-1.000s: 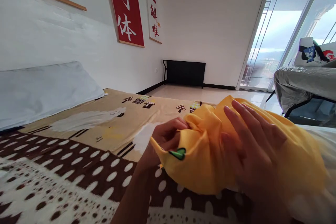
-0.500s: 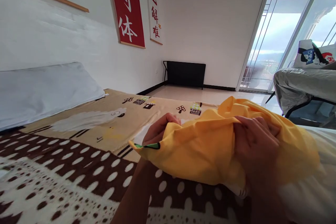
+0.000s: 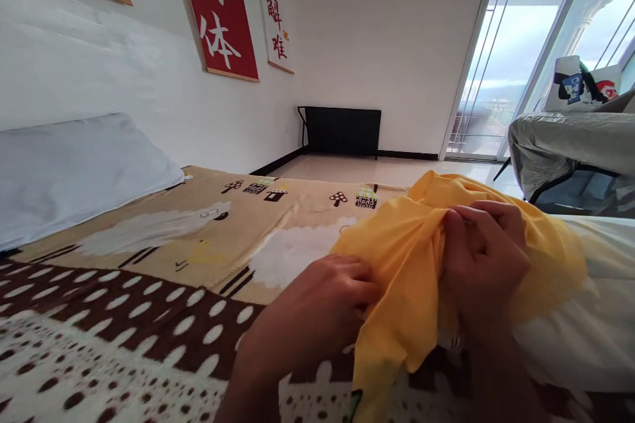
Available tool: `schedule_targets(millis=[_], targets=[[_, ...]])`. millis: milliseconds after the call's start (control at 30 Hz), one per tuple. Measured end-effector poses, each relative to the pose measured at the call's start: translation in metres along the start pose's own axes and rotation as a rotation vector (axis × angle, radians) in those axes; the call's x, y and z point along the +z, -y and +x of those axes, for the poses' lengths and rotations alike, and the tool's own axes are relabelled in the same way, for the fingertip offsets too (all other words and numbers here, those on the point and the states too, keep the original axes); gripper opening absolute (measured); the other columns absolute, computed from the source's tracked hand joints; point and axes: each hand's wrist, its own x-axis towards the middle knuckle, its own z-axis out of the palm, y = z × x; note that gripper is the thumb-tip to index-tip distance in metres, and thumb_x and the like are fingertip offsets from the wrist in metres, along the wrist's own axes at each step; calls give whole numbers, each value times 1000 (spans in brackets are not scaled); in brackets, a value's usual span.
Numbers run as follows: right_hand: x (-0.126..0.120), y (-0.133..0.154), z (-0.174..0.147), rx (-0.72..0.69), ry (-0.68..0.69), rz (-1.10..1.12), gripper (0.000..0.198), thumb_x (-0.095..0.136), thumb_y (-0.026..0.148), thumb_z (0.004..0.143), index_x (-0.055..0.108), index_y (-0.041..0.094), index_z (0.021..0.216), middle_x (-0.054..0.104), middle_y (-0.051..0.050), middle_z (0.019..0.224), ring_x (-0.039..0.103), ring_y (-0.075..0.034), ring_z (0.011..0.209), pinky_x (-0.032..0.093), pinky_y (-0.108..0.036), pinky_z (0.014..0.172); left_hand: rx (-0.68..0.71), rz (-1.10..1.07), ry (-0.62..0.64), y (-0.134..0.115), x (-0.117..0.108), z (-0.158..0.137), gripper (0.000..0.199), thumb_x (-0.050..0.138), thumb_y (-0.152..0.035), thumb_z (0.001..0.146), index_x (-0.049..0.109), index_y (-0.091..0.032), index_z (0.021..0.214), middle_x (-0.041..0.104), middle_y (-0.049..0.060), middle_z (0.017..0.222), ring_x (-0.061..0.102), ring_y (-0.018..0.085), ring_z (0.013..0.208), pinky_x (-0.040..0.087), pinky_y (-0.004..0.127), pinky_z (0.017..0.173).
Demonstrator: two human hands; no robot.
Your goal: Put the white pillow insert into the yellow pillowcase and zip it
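Observation:
A bunched yellow cloth [image 3: 397,277], maybe a pillowcase, lies over one end of a soft white pillow-like bundle [image 3: 570,344] at the lower right. My right hand [image 3: 486,258] is closed, pinching a gathered fold of the cloth between thumb and fingers. To its left, my left hand [image 3: 332,297] presses against the cloth's near side with its fingers curled into the fabric; their tips are hidden. A loose corner of the cloth hangs below between my hands, with a dark green patch at its lower end.
Beneath lies a bed with a beige sheep-patterned blanket [image 3: 193,238] and a brown-and-white spotted part [image 3: 163,304]. A white pillow [image 3: 84,172] rests at the left by the wall. Beyond stand a black folded panel [image 3: 342,132] and a plastic-covered piece of furniture [image 3: 570,145].
My left hand has come out from behind the cloth to its near side, closer to my right hand. The cloth's left end has dropped and hangs down. My right hand keeps its pinch.

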Motion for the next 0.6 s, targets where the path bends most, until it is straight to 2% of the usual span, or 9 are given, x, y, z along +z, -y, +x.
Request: schedule_targets(millis=[133, 200, 267, 367, 433, 467, 533, 600], targets=[[1, 2, -3, 2, -7, -9, 6, 62, 23, 81, 67, 18, 79, 54, -3, 83, 52, -16, 80, 45, -35, 79, 41, 25, 17, -7, 4, -1, 3, 61, -17, 74, 60, -17, 71, 59, -1, 76, 50, 11, 73, 38, 25, 70], [1, 2, -2, -2, -24, 1, 6, 63, 22, 81, 67, 18, 79, 53, -3, 83, 52, -16, 80, 45, -34, 78, 84, -63, -41, 1, 3, -5, 11, 61, -17, 75, 57, -16, 64, 58, -1, 71, 49, 11, 69, 38, 25, 67], [1, 1, -1, -11, -37, 20, 6, 64, 23, 80, 67, 18, 81, 53, -3, 83, 53, -16, 80, 46, -34, 77, 154, -277, -200, 16, 1, -7, 19, 61, -20, 76, 54, -15, 58, 56, 0, 65, 48, 11, 64, 37, 25, 61], [-2, 5, 1, -14, -53, 58, 7, 63, 21, 80, 67, 19, 85, 53, -4, 87, 55, -16, 80, 46, -34, 73, 197, -674, -633, 45, 1, -3, 25, 68, -34, 72, 57, -16, 58, 54, 2, 60, 48, 12, 60, 38, 26, 57], [-9, 15, -1, -46, -90, 39, 11, 62, 19, 80, 67, 20, 90, 53, -6, 93, 55, -19, 83, 46, -37, 74, 171, -836, -896, 60, 4, 5, 31, 75, -41, 63, 57, -16, 57, 53, 1, 59, 48, 13, 59, 39, 26, 56], [-13, 24, -4, -86, -94, 10, 13, 62, 18, 79, 66, 22, 91, 53, -7, 95, 54, -20, 85, 45, -39, 76, 153, -885, -983, 65, 6, 9, 33, 77, -42, 60, 57, -16, 57, 53, 1, 59, 47, 13, 59, 38, 25, 55], [-22, 47, -14, -181, -72, -4, 15, 62, 17, 78, 64, 24, 92, 54, -6, 92, 54, -21, 85, 45, -40, 76, 124, -956, -1080, 68, 11, 17, 33, 78, -41, 58, 56, -16, 59, 51, -1, 60, 44, 11, 58, 35, 23, 53], [-28, 71, -26, -208, 55, 145, 14, 57, 13, 81, 61, 23, 90, 55, -4, 80, 54, -17, 74, 46, -35, 68, 93, -959, -1121, 64, 15, 20, 28, 77, -35, 59, 57, -17, 67, 49, -3, 64, 42, 10, 59, 34, 21, 54]])
